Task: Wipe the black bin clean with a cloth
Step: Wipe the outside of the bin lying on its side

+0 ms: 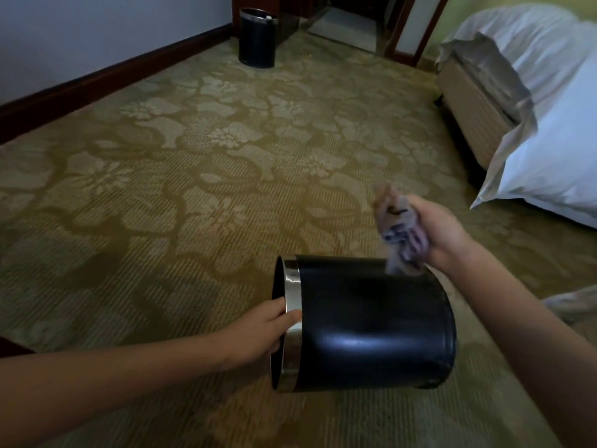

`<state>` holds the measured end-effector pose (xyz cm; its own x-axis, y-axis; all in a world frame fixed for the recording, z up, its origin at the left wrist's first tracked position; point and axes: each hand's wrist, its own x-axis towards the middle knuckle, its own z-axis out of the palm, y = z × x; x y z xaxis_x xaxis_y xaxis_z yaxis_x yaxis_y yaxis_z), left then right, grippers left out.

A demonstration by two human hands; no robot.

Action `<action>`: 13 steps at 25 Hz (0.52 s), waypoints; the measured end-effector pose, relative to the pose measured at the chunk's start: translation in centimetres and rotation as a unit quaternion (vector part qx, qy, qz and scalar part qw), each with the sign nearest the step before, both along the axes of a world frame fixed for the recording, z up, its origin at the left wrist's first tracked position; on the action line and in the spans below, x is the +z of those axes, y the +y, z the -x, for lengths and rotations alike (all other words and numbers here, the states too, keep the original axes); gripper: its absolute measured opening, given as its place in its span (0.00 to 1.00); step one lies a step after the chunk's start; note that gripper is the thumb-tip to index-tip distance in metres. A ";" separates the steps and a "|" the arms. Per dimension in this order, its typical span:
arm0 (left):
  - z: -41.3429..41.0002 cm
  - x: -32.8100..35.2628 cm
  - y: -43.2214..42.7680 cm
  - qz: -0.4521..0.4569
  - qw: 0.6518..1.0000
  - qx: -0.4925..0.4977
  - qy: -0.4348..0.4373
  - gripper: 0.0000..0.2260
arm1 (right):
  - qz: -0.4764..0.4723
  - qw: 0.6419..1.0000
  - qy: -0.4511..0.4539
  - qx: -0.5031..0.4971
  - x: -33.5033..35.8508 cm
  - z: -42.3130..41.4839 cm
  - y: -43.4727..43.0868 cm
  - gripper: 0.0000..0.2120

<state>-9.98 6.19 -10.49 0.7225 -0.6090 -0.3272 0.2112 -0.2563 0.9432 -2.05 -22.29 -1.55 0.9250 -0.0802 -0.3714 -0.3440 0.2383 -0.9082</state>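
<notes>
A black bin (pixel 371 321) with a shiny metal rim band is held on its side above the carpet, its mouth turned left. My left hand (pixel 265 331) grips the rim, thumb on the metal band and fingers inside the mouth. My right hand (pixel 442 231) is above the bin's far upper edge and clutches a crumpled, blurred cloth (pixel 400 231). The cloth's lower end hangs down to the bin's top side near its base.
A second black bin (pixel 257 38) stands upright by the wall at the back. A bed with white bedding (pixel 549 130) fills the right side. Patterned green carpet (pixel 193 176) covers the floor, and a dark skirting board runs along the left wall.
</notes>
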 end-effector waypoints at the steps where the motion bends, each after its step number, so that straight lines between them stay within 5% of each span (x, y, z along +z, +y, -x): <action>1: -0.2 0.3 -0.2 0.005 1.000 0.016 0.019 0.10 | 0.006 0.999 0.025 -0.032 -0.3 1.1 -3.1 0.13; 4: -1.4 0.5 -0.6 -0.001 0.999 0.040 0.031 0.11 | 0.031 0.992 0.105 -0.069 -0.8 5.8 -9.9 0.14; 7: -1.9 0.3 -0.4 -0.013 0.999 0.036 0.027 0.12 | 0.069 0.983 0.168 0.008 -2.1 10.8 -11.3 0.15; 10: -2.3 0.0 -0.4 -0.024 0.998 0.032 0.053 0.16 | 0.119 0.986 0.107 0.057 -3.3 13.4 -9.4 0.17; 13: -2.3 0.2 -0.6 -0.024 0.997 0.039 0.062 0.16 | 0.118 0.991 0.070 -0.001 -3.0 13.5 -6.5 0.18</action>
